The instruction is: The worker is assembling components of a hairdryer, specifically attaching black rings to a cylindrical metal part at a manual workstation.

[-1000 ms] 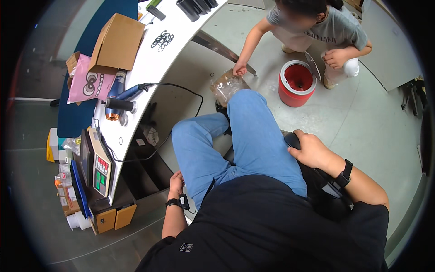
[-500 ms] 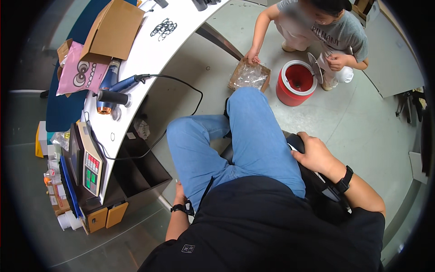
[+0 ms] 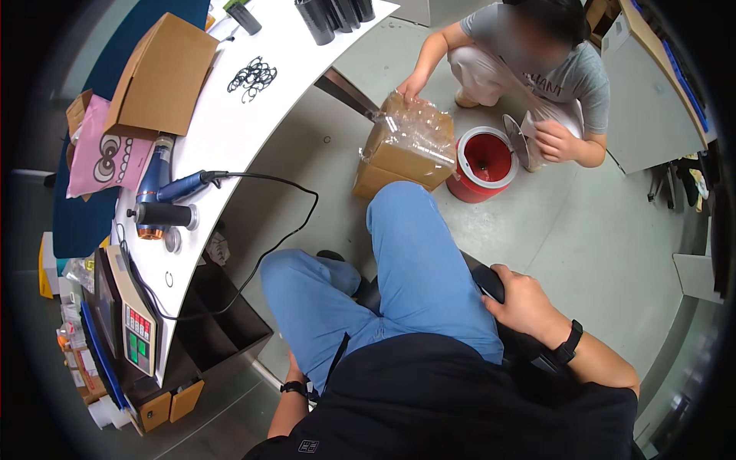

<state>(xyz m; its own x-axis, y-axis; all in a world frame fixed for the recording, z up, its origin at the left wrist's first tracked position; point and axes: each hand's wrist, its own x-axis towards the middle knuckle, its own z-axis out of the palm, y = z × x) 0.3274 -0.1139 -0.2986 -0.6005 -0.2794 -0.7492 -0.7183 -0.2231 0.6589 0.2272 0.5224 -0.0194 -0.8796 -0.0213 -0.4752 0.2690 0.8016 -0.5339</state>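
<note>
I am seated, my jean-clad legs apart. My right hand (image 3: 521, 303) is wrapped over the front end of a black chair armrest (image 3: 488, 284). Low beside my left thigh is my left hand (image 3: 295, 373); its fingers are mostly hidden behind the leg. Past my knees, a crouching person's hand (image 3: 414, 84) holds the upper edge of a cardboard box (image 3: 399, 178) with clear plastic (image 3: 418, 130) at its top. That person's other hand (image 3: 557, 142) is raised near the flipped-up lid (image 3: 515, 132) of a red bin (image 3: 477, 190) with a pale rim.
The white table (image 3: 280, 92) on the left carries black rings (image 3: 253, 78), a carton (image 3: 165, 77), a pink bag (image 3: 107, 153) and a blue hair dryer (image 3: 157, 180). A black cord (image 3: 307, 188) loops off its edge. Nearer stands a scale (image 3: 138, 330).
The other person has lifted and tilted the cardboard box, so its side now shows. The whole view has shifted slightly. My right hand stays on the armrest and my left beside the thigh.
</note>
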